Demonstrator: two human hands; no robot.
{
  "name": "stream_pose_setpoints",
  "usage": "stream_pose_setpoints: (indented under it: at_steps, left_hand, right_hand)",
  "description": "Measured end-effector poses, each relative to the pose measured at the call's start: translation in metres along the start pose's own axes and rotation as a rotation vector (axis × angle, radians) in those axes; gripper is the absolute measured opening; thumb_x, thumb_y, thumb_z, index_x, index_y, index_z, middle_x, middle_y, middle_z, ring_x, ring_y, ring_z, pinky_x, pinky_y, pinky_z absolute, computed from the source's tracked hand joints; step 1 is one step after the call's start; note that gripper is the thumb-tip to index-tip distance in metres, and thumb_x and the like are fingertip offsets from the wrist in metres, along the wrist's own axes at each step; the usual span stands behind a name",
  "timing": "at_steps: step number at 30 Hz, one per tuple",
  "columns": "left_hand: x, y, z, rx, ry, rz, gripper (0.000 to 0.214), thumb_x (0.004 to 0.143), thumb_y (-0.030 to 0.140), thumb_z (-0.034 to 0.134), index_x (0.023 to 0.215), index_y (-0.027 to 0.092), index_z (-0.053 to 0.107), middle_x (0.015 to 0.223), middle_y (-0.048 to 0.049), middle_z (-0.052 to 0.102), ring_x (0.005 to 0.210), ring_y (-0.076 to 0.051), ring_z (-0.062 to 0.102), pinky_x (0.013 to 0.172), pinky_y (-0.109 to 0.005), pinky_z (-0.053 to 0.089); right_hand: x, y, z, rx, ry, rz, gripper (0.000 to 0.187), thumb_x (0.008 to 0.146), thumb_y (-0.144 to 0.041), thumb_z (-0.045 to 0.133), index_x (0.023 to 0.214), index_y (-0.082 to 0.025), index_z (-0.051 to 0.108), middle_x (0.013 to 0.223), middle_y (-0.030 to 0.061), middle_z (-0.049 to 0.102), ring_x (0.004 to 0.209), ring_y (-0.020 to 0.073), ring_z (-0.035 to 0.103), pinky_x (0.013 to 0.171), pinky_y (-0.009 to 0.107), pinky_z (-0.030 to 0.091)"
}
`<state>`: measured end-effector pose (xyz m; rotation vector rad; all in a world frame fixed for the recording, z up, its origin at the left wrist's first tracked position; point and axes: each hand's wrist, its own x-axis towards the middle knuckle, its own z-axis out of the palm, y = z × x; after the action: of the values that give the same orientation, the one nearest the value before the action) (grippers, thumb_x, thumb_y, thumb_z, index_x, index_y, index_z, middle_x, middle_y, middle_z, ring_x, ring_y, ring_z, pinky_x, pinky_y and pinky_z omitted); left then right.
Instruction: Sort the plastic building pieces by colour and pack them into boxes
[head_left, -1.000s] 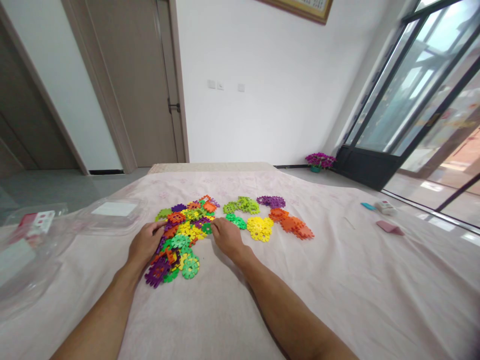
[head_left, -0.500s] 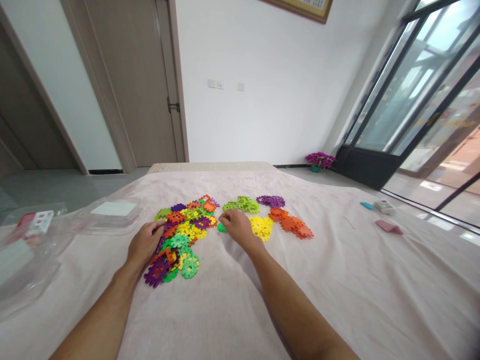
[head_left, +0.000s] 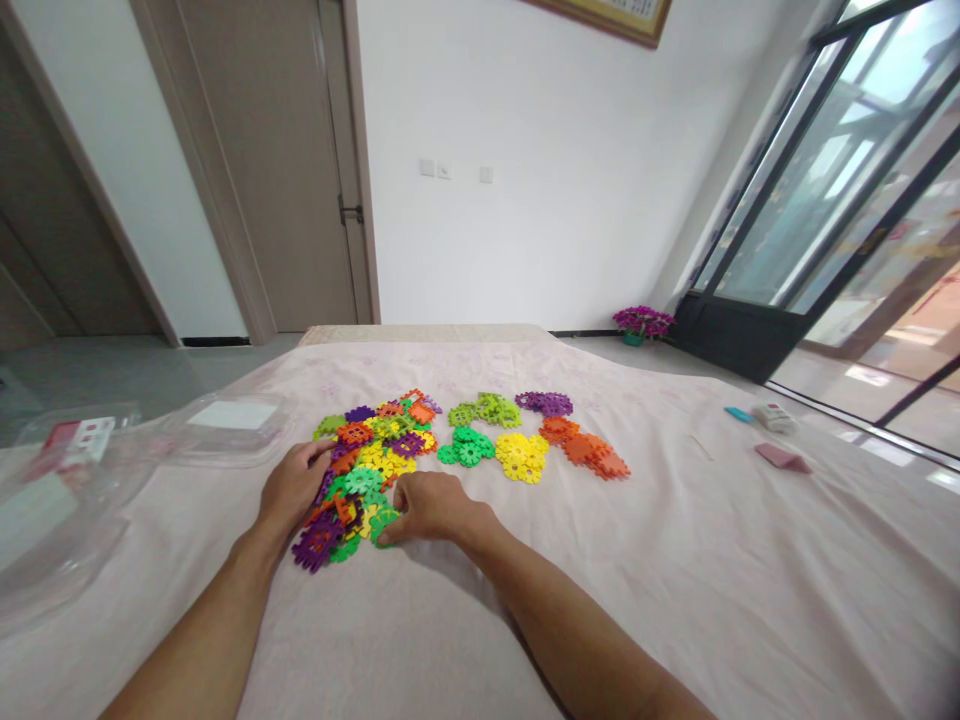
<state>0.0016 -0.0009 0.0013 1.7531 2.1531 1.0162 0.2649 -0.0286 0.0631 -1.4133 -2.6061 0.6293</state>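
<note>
A mixed pile of flower-shaped and square notched plastic pieces [head_left: 382, 463] in several colours lies on the cloth. My left hand [head_left: 291, 492] rests against the pile's left edge, fingers bent and slightly apart, with no piece visibly held. At the pile's near right side, my right hand [head_left: 431, 508] has thumb and fingers closed on a green flower-shaped piece [head_left: 384, 520], partly hidden by them. Sorted by colour, light green pieces [head_left: 487, 408], green pieces [head_left: 469, 447], yellow pieces [head_left: 523, 457], purple pieces [head_left: 546, 402] and orange pieces [head_left: 589, 447] lie to the right.
A pale pink cloth [head_left: 675, 580] covers the table. Clear plastic packages [head_left: 232, 440] lie at the left. Towards the right are a pink folded item [head_left: 782, 458], a small white box [head_left: 774, 417] and a blue item [head_left: 738, 413].
My right hand has moved left and nearer, from beside the green group to the mixed pile, and now grips a green piece there. The green group is uncovered. My left hand stays put.
</note>
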Motion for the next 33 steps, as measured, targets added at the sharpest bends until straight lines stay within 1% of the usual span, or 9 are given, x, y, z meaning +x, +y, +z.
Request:
stream_pose_setpoints:
  at_steps: [5, 10, 13, 17, 21, 26, 29, 31, 33]
  left_hand:
    - [-0.001, 0.001, -0.001, 0.015, 0.005, -0.010, 0.042, 0.088, 0.042, 0.045, 0.119, 0.026, 0.069, 0.127, -0.0051, 0.065, 0.116, -0.025, 0.061, 0.098, -0.036, 0.047]
    - [0.001, -0.001, 0.000, 0.018, 0.000, -0.002, 0.042, 0.089, 0.041, 0.045, 0.120, 0.025, 0.068, 0.127, -0.0062, 0.065, 0.116, -0.026, 0.060, 0.099, -0.036, 0.046]
    - [0.001, -0.002, 0.000, 0.022, -0.009, -0.003, 0.042, 0.089, 0.041, 0.045, 0.121, 0.025, 0.068, 0.128, -0.0067, 0.064, 0.117, -0.026, 0.060, 0.100, -0.036, 0.046]
    - [0.002, -0.003, 0.001, 0.015, -0.011, 0.001, 0.042, 0.090, 0.041, 0.044, 0.121, 0.026, 0.068, 0.129, -0.0054, 0.064, 0.120, -0.025, 0.059, 0.102, -0.036, 0.045]
    - [0.002, -0.005, 0.001, 0.015, -0.011, 0.004, 0.042, 0.090, 0.042, 0.045, 0.121, 0.026, 0.068, 0.130, -0.0056, 0.064, 0.119, -0.025, 0.059, 0.102, -0.036, 0.044]
    - [0.003, -0.006, 0.003, 0.029, -0.005, 0.000, 0.041, 0.090, 0.043, 0.045, 0.119, 0.027, 0.069, 0.130, -0.0046, 0.064, 0.119, -0.025, 0.059, 0.101, -0.036, 0.045]
    - [0.004, -0.007, 0.003, 0.021, 0.002, 0.004, 0.041, 0.090, 0.043, 0.045, 0.119, 0.026, 0.069, 0.130, -0.0043, 0.064, 0.119, -0.024, 0.060, 0.101, -0.035, 0.045]
    - [0.004, -0.007, 0.003, 0.023, 0.002, 0.001, 0.041, 0.090, 0.043, 0.045, 0.119, 0.027, 0.069, 0.130, -0.0043, 0.064, 0.119, -0.024, 0.060, 0.101, -0.035, 0.045]
    - [0.004, -0.006, 0.003, 0.026, -0.002, -0.005, 0.041, 0.090, 0.043, 0.045, 0.119, 0.027, 0.069, 0.130, -0.0042, 0.064, 0.119, -0.025, 0.060, 0.101, -0.035, 0.045]
  right_hand:
    - [0.007, 0.008, 0.002, 0.051, -0.003, 0.019, 0.036, 0.065, -0.056, 0.079, 0.080, -0.025, 0.069, 0.075, -0.0034, 0.066, 0.067, 0.0138, 0.056, 0.057, 0.022, 0.032]
    - [0.009, 0.012, 0.003, 0.154, 0.009, 0.037, 0.033, 0.064, -0.047, 0.082, 0.086, -0.024, 0.072, 0.077, -0.0035, 0.068, 0.070, 0.0132, 0.058, 0.058, 0.022, 0.033]
    - [0.011, 0.017, 0.003, 0.241, 0.016, 0.047, 0.035, 0.063, -0.042, 0.083, 0.092, -0.024, 0.073, 0.079, -0.0042, 0.069, 0.071, 0.0120, 0.058, 0.058, 0.021, 0.033]
    - [0.016, 0.027, 0.000, 0.277, 0.077, 0.083, 0.024, 0.067, -0.039, 0.080, 0.080, -0.021, 0.071, 0.069, -0.0054, 0.063, 0.064, 0.0097, 0.052, 0.055, 0.021, 0.030]
    - [0.020, 0.042, -0.010, 0.327, 0.187, 0.107, 0.017, 0.076, -0.034, 0.073, 0.075, -0.018, 0.069, 0.063, -0.0052, 0.059, 0.060, 0.0086, 0.049, 0.054, 0.020, 0.027]
    - [0.017, 0.065, -0.032, 0.242, 0.380, 0.229, 0.016, 0.081, -0.032, 0.065, 0.083, -0.018, 0.073, 0.070, -0.0015, 0.065, 0.066, 0.0119, 0.055, 0.056, 0.022, 0.030]
    - [0.012, 0.077, -0.043, 0.164, 0.504, 0.326, 0.020, 0.085, -0.031, 0.059, 0.094, -0.020, 0.073, 0.087, 0.0021, 0.070, 0.080, 0.0155, 0.061, 0.064, 0.023, 0.037]
    - [0.009, 0.081, -0.047, 0.115, 0.612, 0.379, 0.026, 0.087, -0.030, 0.058, 0.107, -0.021, 0.071, 0.105, 0.0053, 0.070, 0.093, 0.0178, 0.062, 0.072, 0.024, 0.040]
    - [0.008, 0.080, -0.049, 0.100, 0.665, 0.390, 0.030, 0.087, -0.027, 0.059, 0.114, -0.021, 0.069, 0.114, 0.0070, 0.068, 0.100, 0.0188, 0.062, 0.077, 0.025, 0.042]
